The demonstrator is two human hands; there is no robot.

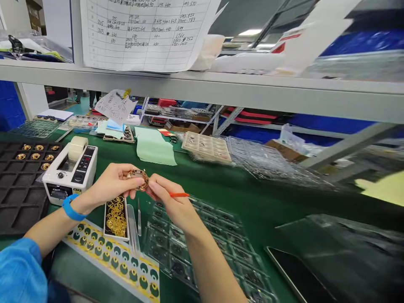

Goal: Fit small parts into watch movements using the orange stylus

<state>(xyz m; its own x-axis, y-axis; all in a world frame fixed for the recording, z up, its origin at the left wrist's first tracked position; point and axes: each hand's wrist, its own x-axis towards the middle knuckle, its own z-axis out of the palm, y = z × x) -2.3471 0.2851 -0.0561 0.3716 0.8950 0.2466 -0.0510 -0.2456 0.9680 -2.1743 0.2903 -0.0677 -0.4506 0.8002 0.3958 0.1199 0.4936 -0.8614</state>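
Observation:
My left hand [111, 183] and my right hand [172, 201] meet above the green table and pinch a small copper-coloured ring coil [138, 177] between their fingertips. A thin orange stick [179, 195] lies in my right hand, pointing right. Below the hands are a small black tray of golden rings [116, 215], a pair of tweezers [139, 212] and a clear compartment tray [202, 248]. On my left wrist is a blue band [70, 208].
A white tape dispenser [71, 168] stands at left beside a black tray [19, 185] holding several coils. A yellow sticker sheet [113, 256] lies near the front edge. Beige tray [206, 147], green paper [154, 147], clear trays behind; a metal shelf [221, 90] overhead.

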